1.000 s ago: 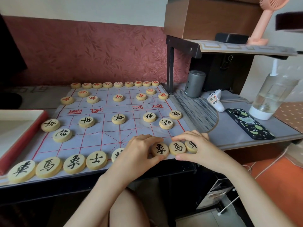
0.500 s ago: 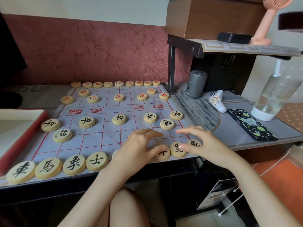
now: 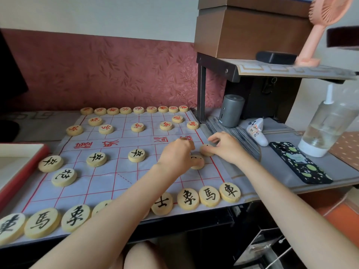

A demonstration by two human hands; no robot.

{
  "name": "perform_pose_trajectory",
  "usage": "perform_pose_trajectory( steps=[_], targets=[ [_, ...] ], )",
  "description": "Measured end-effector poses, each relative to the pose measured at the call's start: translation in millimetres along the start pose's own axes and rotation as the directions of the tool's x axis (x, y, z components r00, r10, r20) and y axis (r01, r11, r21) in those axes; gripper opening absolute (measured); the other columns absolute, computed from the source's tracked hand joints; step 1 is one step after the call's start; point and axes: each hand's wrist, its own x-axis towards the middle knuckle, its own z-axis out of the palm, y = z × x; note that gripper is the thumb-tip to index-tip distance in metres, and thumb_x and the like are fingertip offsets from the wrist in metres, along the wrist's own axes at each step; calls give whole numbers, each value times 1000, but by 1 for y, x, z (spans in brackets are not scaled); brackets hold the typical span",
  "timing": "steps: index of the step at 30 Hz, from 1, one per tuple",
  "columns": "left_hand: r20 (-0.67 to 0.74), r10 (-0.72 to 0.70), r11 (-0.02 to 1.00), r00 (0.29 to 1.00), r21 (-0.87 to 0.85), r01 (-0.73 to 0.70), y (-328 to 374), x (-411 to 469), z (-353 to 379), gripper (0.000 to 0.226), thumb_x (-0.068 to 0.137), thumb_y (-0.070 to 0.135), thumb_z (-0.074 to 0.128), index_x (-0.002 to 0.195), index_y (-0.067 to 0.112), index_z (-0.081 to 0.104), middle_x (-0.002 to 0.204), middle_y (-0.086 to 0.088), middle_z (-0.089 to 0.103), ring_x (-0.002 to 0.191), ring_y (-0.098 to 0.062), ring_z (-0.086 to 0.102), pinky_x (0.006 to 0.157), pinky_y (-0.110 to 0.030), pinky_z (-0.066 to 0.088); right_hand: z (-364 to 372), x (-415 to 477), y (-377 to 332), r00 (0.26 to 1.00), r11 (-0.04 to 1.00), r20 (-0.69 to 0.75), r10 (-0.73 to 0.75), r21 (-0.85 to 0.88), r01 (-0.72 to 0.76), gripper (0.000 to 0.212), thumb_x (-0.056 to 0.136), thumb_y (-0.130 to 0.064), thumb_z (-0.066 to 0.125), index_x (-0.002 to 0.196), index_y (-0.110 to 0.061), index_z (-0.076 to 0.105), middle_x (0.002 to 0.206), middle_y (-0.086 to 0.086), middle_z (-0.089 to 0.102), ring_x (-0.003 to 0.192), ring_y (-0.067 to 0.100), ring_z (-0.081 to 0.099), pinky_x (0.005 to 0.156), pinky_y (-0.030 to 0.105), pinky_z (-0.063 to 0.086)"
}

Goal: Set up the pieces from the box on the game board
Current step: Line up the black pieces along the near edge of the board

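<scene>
Board (image 3: pixel 108 183): round discs flat, no long axis; near row (image 3: pixel 209 196) reads upright. Left hand (image 3: pixel 178 152) curled over disc (image 3: pixel 198 164), grip unclear. Right hand (image 3: pixel 226 146) pinches edge disc (image 3: pixel 206 150). Both hands moved up from near row since earlier.

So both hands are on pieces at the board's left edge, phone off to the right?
No. Head view: left hand and right hand are on pieces by the board's right edge. Phone is off to the right.
</scene>
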Motion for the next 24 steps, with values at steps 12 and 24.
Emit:
perform_pose_trajectory(
  steps=[12,24],
  targets=[
    [84,43,999,996,-29,-41,0,0,4,56,71,45,72,118,17,59,111,-7,55,102,-25,54,83,-37,49,7,8,3,997,999,66,40,22,-41,40,70,-38,78,100,-14,65,95,1,62,88,16,59,79,31,49],
    [126,175,965,976,-219,-145,-1,-1,8,39,85,18,59,124,23,57,127,2,59,118,-14,50,98,-24,40,-3,1,7,967,985,242,-73,172,31,48,84,-15,64,129,-27,54,130,-4,55,122,6,47,103,25,35]
  ],
)
